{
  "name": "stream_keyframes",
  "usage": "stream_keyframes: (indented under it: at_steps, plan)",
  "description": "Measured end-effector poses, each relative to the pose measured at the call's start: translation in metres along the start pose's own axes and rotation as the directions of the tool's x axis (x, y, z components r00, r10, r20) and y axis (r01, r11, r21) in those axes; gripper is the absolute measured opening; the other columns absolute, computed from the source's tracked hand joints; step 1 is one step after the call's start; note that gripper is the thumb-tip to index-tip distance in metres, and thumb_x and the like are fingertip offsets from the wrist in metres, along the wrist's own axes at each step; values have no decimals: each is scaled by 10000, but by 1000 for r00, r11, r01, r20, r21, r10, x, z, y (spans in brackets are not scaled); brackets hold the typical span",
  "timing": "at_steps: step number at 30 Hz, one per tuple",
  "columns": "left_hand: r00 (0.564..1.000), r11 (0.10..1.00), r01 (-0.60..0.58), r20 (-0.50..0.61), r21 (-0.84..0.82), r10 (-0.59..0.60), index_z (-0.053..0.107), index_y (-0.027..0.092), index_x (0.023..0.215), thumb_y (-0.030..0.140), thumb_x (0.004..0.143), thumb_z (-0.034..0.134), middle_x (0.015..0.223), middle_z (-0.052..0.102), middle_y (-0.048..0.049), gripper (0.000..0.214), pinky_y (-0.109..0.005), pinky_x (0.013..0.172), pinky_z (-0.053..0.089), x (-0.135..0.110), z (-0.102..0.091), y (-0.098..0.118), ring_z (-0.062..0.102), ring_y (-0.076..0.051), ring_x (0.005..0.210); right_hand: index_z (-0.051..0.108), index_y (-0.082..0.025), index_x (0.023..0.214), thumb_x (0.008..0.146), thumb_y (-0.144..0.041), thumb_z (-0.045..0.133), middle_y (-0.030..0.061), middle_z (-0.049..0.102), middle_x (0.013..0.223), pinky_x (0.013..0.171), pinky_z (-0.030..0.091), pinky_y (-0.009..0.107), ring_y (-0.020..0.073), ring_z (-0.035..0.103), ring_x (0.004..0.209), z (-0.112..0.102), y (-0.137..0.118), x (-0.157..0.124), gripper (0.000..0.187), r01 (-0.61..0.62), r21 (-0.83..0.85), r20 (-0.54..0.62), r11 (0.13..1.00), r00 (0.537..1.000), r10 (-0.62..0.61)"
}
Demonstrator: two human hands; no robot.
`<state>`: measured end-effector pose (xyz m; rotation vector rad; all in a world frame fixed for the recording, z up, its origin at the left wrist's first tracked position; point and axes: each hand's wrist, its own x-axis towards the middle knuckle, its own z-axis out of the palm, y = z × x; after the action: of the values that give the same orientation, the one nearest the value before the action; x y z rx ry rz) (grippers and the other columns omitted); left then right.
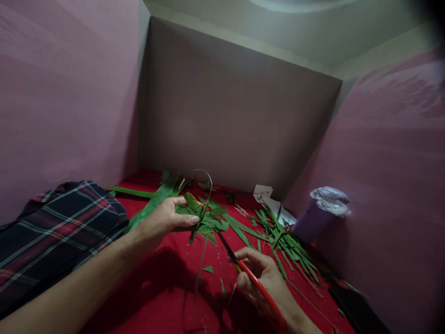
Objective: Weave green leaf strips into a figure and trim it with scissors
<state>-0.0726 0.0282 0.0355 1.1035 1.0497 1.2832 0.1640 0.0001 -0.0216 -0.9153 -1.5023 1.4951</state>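
My left hand [170, 214] is closed on a green folded-leaf piece [208, 220], its thumb on top and strips sticking out several ways. One thin strip curls up above it, and another hangs below. In my right hand [260, 273] is a pair of scissors [255, 279] with red-orange handles and dark blades. The blade tips point up and left, right at the lower edge of the leaf piece. Whether they touch it or are parted I cannot tell. Small cut bits [207, 269] of leaf lie on the red cloth [156, 283] below.
Long green leaves [153, 206] lie behind my left hand. A heap of leaf strips [285, 241] spreads at the right, near white papers [263, 192] and a purple container [308, 220] topped with clear plastic. A dark flat object [358, 308] lies front right; plaid fabric [66, 222] is at left. Pink walls flank the surface.
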Motion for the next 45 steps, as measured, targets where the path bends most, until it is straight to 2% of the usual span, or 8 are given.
stream_keyframes:
  at_steps: [6, 12, 21, 31, 40, 45]
  plan:
    - [999, 1000, 13, 31, -3, -13, 652, 160, 843, 184, 529, 785, 721, 729, -30, 341, -341, 740, 529, 2, -3, -2, 681, -194, 685, 578, -152, 804, 488, -518, 791, -96, 438, 447, 353, 173, 163, 19, 238, 359, -2, 5, 1, 528, -12, 36, 9, 999, 1000, 12]
    - [996, 1000, 23, 89, -16, -21, 652, 170, 859, 167, 574, 766, 736, 739, -13, 307, -302, 726, 531, -1, -2, 3, 681, -169, 691, 593, -149, 795, 497, -485, 798, -70, 507, 451, 348, 178, 163, 15, 254, 340, -3, 8, 2, 494, -34, 39, 17, 999, 999, 34]
    - [996, 1000, 0, 85, 16, -2, 656, 155, 871, 169, 586, 757, 785, 739, -34, 302, -336, 783, 518, -3, -2, 5, 683, -192, 742, 584, -146, 787, 504, -468, 805, -88, 482, 439, 340, 174, 152, 10, 248, 339, -4, 8, 3, 483, -33, 57, 38, 998, 999, 31]
    - [993, 1000, -17, 116, 15, 15, 666, 167, 860, 162, 603, 748, 748, 735, -9, 269, -286, 737, 521, -4, -2, 3, 674, -157, 711, 570, -160, 786, 493, -485, 802, -95, 456, 440, 342, 169, 153, 19, 257, 351, -3, 4, 1, 495, -41, 36, 11, 999, 999, 40]
    - [993, 999, -35, 115, 25, 32, 671, 172, 798, 151, 592, 750, 732, 731, 2, 221, -278, 714, 520, -4, 0, 4, 666, -150, 688, 569, -152, 802, 550, -476, 781, -96, 443, 461, 351, 160, 155, 17, 248, 365, -4, 8, 0, 462, -4, 25, 36, 1000, 999, 3]
    - [997, 999, -30, 74, 22, 28, 664, 165, 817, 161, 579, 759, 737, 732, -4, 256, -289, 732, 517, -1, -1, 2, 668, -154, 689, 553, -158, 818, 561, -535, 749, -109, 406, 453, 340, 173, 163, 13, 244, 331, -1, 2, -2, 497, -13, -4, 44, 1000, 999, 13]
